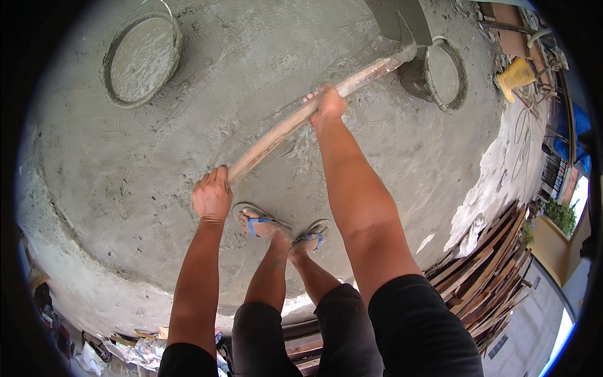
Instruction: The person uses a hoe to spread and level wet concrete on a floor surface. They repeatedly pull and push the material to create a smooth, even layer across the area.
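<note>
A hoe with a long wooden handle [270,139] slants up to the right across my front. My left hand [212,193] is wrapped round its near end. Farther up the shaft, my right hand [329,103] grips it too. The hoe's broad grey metal blade [402,22] is at the far right, beside a bucket [414,78] of grey wet mix. Whether the blade touches that bucket, I cannot tell. At the far left stands another bucket [176,60], also full of grey mix, with a wire handle. Wet grey cement [232,69] spreads beneath everything.
My feet in blue-strapped sandals [257,225] stand on the wet cement. A yellow boot [516,74] lies at the right edge near a looped cord [522,135]. Wooden planks [483,283] are piled at the lower right. Crumpled plastic sheeting [138,353] lies at the lower left.
</note>
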Demonstrator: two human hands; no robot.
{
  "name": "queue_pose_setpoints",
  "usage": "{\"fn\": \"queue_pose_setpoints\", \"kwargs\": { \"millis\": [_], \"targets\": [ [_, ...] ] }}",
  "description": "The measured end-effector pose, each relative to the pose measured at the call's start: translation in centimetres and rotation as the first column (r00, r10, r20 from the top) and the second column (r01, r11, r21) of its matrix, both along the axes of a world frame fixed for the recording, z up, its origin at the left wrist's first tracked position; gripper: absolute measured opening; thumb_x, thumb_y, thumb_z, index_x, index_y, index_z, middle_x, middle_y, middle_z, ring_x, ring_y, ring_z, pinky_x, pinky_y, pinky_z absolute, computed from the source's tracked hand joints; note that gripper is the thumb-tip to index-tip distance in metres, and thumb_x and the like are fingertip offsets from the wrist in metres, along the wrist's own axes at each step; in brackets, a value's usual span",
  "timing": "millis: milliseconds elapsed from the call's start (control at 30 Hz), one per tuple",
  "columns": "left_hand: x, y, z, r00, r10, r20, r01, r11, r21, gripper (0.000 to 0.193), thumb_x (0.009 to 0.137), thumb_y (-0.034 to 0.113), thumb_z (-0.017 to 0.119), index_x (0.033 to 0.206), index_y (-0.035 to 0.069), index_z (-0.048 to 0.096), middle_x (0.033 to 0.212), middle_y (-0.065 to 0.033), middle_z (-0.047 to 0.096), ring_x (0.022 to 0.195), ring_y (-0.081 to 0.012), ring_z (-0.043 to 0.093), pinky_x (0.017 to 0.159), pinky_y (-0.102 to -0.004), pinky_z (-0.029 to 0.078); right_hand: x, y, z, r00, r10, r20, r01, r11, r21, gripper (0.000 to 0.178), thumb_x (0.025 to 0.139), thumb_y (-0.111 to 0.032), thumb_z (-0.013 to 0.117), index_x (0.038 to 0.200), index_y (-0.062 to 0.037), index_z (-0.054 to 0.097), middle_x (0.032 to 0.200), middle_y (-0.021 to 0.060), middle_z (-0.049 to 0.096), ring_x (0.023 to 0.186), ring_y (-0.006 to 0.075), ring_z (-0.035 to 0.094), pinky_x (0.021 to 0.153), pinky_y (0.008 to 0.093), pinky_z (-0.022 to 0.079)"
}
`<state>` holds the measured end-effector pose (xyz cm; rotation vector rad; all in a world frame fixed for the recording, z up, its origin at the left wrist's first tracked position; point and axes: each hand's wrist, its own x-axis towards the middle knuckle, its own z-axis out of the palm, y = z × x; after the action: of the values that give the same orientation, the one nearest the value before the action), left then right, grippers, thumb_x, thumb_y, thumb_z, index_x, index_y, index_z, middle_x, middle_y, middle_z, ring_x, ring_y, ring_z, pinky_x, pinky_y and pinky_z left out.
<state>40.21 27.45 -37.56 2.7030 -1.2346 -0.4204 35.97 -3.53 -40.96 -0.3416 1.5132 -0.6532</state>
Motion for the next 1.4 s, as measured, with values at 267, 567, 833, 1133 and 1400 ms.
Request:
{"fn": "queue_pose_setpoints", "kwargs": {
  "millis": [267,567,833,1133,1400],
  "targets": [
    [-3.5,-2.1,-0.4,0.879,0.037,-0.476,0.075,0.974,0.212,0.028,0.073,0.008,0.071,0.094,0.007,0.053,0.092,-0.0139,0.07,0.082,-0.0336,0.07,0.071,-0.0431,0.056,-2.2,-2.4,-2.4,0.811,0.22,-0.542,-0.224,0.973,0.06,0.034,0.084,-0.01,0.063,0.109,0.0123,0.056,0.094,0.0225,0.064,0.062,0.03,0.067,0.049,0.0411,0.054],
    [-5.2,10.3,11.2,0.829,0.103,-0.55,0.123,0.925,0.359,0.027,0.07,0.007,0.069,0.093,0.006,0.055,0.087,-0.0161,0.069,0.077,-0.0362,0.069,0.071,-0.0453,0.055,-6.7,11.5,3.4,0.806,0.275,-0.524,-0.103,0.937,0.333,0.026,0.088,-0.013,0.062,0.105,0.0045,0.053,0.087,0.0184,0.057,0.055,0.0278,0.057,0.047,0.0433,0.05],
    [-7.0,18.7,21.3,0.715,0.205,-0.668,-0.008,0.959,0.285,0.021,0.066,0.007,0.064,0.087,0.005,0.06,0.073,-0.0204,0.065,0.07,-0.042,0.065,0.063,-0.0492,0.053,-11.5,22.1,14.5,0.993,0.009,-0.115,0.008,0.99,0.142,0.036,0.078,0.002,0.062,0.106,-0.0078,0.041,0.078,0.0115,0.052,0.052,0.0223,0.053,0.046,0.0384,0.048],
    [-8.8,5.1,25.4,-0.503,0.068,-0.862,-0.02,0.996,0.09,0.083,0.072,0.015,0.07,0.146,0.01,0.035,0.134,-0.0204,0.05,0.127,-0.0286,0.049,0.102,-0.0361,0.04,-22.3,6.7,21.3,0.885,0.121,-0.45,-0.107,0.993,0.057,0.028,0.079,0.006,0.057,0.102,0.0004,0.041,0.079,0.0121,0.052,0.056,0.0228,0.054,0.047,0.0371,0.049],
    [-14.2,-12.4,27.7,-0.007,-0.739,-0.674,-0.905,0.292,-0.31,0.043,0.081,0.037,0.075,0.105,0.008,0.053,0.118,-0.0077,0.058,0.129,-0.0252,0.048,0.12,-0.0478,0.014,-27.6,-9.4,16.1,0.921,0.318,-0.225,-0.231,0.911,0.342,0.021,0.085,-0.007,0.053,0.101,-0.0025,0.039,0.073,0.0123,0.05,0.06,0.0225,0.053,0.053,0.0343,0.051]
  ]
}}
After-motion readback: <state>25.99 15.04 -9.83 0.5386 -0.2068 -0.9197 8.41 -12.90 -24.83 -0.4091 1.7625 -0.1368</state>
